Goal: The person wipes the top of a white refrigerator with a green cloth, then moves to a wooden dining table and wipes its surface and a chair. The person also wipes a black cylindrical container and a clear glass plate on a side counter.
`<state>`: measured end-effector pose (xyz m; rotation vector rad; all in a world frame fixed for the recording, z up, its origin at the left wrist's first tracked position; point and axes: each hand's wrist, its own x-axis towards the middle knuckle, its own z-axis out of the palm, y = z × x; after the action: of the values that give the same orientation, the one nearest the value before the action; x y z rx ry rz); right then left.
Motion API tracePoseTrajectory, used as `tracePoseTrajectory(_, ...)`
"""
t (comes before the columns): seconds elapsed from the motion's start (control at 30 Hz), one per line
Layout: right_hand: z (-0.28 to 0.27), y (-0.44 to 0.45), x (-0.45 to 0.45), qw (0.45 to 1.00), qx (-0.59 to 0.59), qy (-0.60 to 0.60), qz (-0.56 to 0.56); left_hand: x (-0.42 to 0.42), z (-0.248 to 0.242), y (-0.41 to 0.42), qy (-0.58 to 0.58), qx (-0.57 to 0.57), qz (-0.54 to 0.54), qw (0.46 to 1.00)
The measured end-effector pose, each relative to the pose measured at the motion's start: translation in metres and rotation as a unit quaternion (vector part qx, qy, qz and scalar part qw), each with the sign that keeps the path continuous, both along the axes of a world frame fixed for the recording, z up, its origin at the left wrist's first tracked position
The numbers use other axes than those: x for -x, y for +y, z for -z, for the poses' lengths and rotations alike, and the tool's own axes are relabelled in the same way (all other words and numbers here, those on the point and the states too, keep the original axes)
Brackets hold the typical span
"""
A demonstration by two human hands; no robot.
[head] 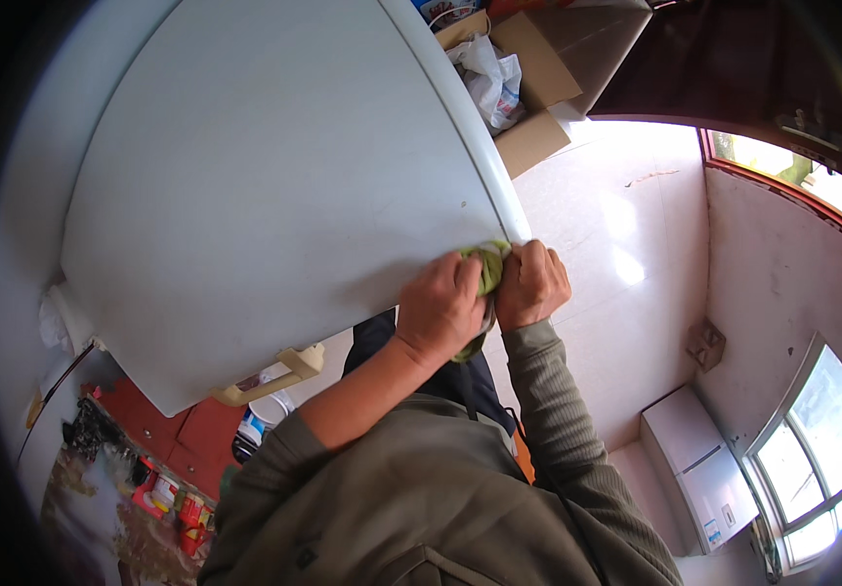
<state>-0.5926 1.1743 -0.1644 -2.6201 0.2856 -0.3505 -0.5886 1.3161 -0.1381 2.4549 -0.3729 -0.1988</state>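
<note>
A large pale panel, apparently the top of a chest freezer [267, 168], fills the upper left and middle of the view. At its near right corner my left hand [441, 304] grips a bunched green cloth [490, 267]. My right hand [533, 284] is closed just beside it, at the panel's corner; the cloth runs up against its fingers, and part of the cloth hangs down between the hands. Whether my right fingers also hold cloth is hidden. A cream handle [274, 377] sticks out from the panel's near edge, left of my hands.
An open cardboard box [538, 73] with a white plastic bag [493, 80] stands beyond the panel's right edge. Pale tiled floor [604, 220] lies to the right, with a white refrigerator [699, 469] farther off. Red cabinets [197, 439] and small packages stand at lower left.
</note>
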Motion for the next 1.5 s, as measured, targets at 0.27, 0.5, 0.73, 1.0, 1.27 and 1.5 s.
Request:
tracePoseTrajectory(0.27, 0.013, 0.015, -0.070, 0.999, 0.011, -0.038, 0.002, -0.057, 0.004, 0.003, 0.002, 0.009, -0.089, 0.996)
tracePoseTrajectory(0.5, -0.004, -0.018, 0.032, 0.998, -0.037, 0.039, 0.014, 0.019, -0.005, -0.004, 0.103, 0.020, 0.027, 0.994)
tracePoseTrajectory(0.73, -0.021, -0.001, 0.024, 0.966, -0.254, 0.023, 0.042, -0.016, -0.026, 0.021, -0.006, 0.115, -0.021, 0.993)
tracePoseTrajectory(1.0, -0.047, -0.001, -0.018, 0.971, -0.208, 0.041, -0.115, -0.003, -0.014, 0.053, 0.104, 0.297, -0.145, 0.938)
tracePoseTrajectory(1.27, -0.043, -0.031, 0.034, 0.954, -0.182, 0.087, -0.223, -0.031, -0.012, 0.099, 0.260, 0.580, -0.162, 0.755)
tracePoseTrajectory(1.5, -0.073, -0.004, -0.032, 0.928, -0.356, 0.043, -0.104, -0.033, -0.027, 0.097, 0.266, 0.692, -0.098, 0.664)
